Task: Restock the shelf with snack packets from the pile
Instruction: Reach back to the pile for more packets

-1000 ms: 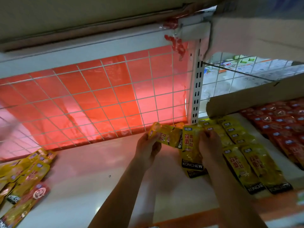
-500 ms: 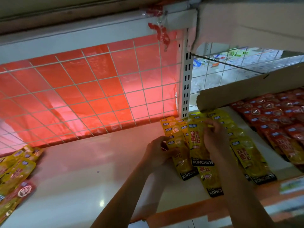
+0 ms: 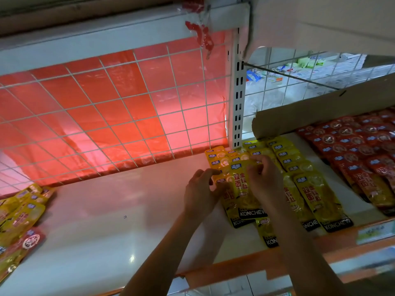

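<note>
Two hands work at the shelf's [image 3: 102,221] back right. The left hand [image 3: 201,191] has its grip pinched on the left edge of a yellow packet [image 3: 242,190], and the right hand [image 3: 264,178] has its grip curled over the top of it. That packet lies on overlapping rows [image 3: 310,193] of glossy yellow foil, just beside the slotted white post [image 3: 236,103]. Red packets [image 3: 352,150] crowd the far right, and a cardboard flap [image 3: 320,112] overhangs their back. A wire grid [image 3: 136,124] backed by a crinkled red sheet [image 3: 119,97] closes the rear. Open room lies left: smooth, shiny white shelf reaching to the pile [image 3: 19,214] at the left edge. An orange lip [image 3: 235,264] bounds the front.
</note>
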Action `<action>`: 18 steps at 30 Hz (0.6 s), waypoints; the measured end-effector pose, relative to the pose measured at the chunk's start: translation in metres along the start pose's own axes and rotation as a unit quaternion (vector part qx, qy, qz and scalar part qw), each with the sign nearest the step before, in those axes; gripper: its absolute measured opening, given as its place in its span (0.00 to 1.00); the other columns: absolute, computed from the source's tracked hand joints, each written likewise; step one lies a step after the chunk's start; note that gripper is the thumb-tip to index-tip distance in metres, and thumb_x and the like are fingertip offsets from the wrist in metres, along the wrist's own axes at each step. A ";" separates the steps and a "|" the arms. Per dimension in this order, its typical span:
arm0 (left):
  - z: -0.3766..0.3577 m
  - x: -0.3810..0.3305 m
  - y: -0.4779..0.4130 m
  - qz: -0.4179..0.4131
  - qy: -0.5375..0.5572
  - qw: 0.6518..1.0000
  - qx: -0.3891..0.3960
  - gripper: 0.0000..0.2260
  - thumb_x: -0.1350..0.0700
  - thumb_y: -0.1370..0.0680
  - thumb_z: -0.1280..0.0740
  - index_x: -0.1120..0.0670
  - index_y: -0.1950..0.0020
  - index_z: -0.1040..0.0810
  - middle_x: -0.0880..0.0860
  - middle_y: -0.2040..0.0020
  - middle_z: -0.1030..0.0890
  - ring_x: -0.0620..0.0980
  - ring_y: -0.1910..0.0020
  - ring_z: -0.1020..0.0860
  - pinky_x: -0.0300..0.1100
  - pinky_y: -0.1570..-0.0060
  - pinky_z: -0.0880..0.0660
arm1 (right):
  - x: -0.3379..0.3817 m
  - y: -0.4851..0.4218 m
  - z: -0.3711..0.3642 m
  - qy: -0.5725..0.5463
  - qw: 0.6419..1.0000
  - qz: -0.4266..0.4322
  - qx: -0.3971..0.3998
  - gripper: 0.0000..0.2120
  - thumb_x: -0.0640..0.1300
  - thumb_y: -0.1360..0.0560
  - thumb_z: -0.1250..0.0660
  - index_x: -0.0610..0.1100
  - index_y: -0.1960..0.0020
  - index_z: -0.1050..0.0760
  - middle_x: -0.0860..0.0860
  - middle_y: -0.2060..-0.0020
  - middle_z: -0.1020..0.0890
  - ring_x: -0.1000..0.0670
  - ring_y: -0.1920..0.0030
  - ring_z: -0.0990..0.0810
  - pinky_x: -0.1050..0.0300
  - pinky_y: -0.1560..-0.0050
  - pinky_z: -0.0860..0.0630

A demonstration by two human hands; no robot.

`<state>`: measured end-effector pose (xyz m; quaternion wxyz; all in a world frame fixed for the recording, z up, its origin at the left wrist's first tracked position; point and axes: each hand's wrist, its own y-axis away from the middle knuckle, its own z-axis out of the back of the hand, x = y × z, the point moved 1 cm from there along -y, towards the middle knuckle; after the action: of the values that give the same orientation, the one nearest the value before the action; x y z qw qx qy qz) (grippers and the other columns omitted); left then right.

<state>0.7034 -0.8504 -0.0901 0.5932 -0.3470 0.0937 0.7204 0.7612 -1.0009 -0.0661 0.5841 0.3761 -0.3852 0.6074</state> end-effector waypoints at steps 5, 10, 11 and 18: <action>-0.005 -0.013 0.006 0.134 0.260 0.955 0.054 0.16 0.52 0.27 0.27 0.49 0.40 0.23 0.45 0.62 0.17 0.40 0.63 0.19 0.38 0.58 0.21 | 0.005 0.013 -0.009 0.012 0.999 0.024 0.033 0.14 0.43 0.22 0.39 0.47 0.36 0.28 0.50 0.50 0.22 0.54 0.55 0.26 0.60 0.58 0.33; -0.007 -0.007 0.019 0.192 0.311 0.928 0.071 0.14 0.59 0.28 0.26 0.43 0.48 0.22 0.53 0.59 0.15 0.53 0.59 0.16 0.56 0.53 0.19 | 0.003 0.019 -0.004 0.048 0.997 0.050 0.022 0.16 0.39 0.21 0.39 0.43 0.35 0.27 0.47 0.42 0.20 0.50 0.43 0.22 0.62 0.49 0.32; -0.008 -0.004 0.023 0.198 0.307 0.928 0.075 0.14 0.58 0.28 0.26 0.43 0.49 0.22 0.53 0.59 0.15 0.52 0.59 0.16 0.56 0.54 0.19 | 0.002 0.019 -0.002 0.052 0.997 0.052 0.019 0.16 0.38 0.22 0.39 0.42 0.34 0.27 0.47 0.41 0.20 0.49 0.41 0.23 0.61 0.46 0.30; -0.009 -0.002 0.043 0.178 0.197 0.960 0.089 0.12 0.51 0.28 0.25 0.44 0.48 0.24 0.44 0.61 0.19 0.38 0.65 0.21 0.33 0.62 0.24 | -0.006 0.024 0.003 0.110 0.991 0.070 0.008 0.15 0.37 0.22 0.39 0.42 0.36 0.25 0.46 0.40 0.21 0.46 0.39 0.25 0.50 0.38 0.29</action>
<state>0.6679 -0.8686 -0.1076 0.4536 -0.4057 0.3328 0.7203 0.7379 -1.0064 -0.0707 0.5762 0.2832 -0.3392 0.6875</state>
